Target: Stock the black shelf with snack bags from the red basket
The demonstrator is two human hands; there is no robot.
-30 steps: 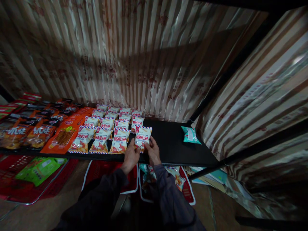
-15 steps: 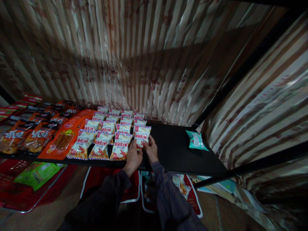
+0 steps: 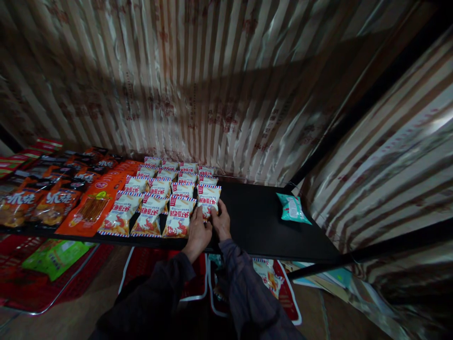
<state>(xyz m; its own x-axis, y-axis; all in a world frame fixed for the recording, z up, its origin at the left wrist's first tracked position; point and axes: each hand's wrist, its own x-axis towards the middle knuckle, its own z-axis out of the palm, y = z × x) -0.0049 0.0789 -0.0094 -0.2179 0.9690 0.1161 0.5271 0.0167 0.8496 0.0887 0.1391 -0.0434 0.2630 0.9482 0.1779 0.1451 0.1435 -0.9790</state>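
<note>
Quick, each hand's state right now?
Left hand: holding a white squid-and-shrimp snack bag, lower left.
Right hand: holding the same bag, lower right.

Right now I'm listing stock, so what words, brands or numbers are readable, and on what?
"鱿鱼爱上虾": white snack bags, including the handled one.
Their smaller print: too small to read.
Black-and-orange bags, green bag, striped backdrop: too blurred to be sure.
Orange packet, teal bag: too small.
</note>
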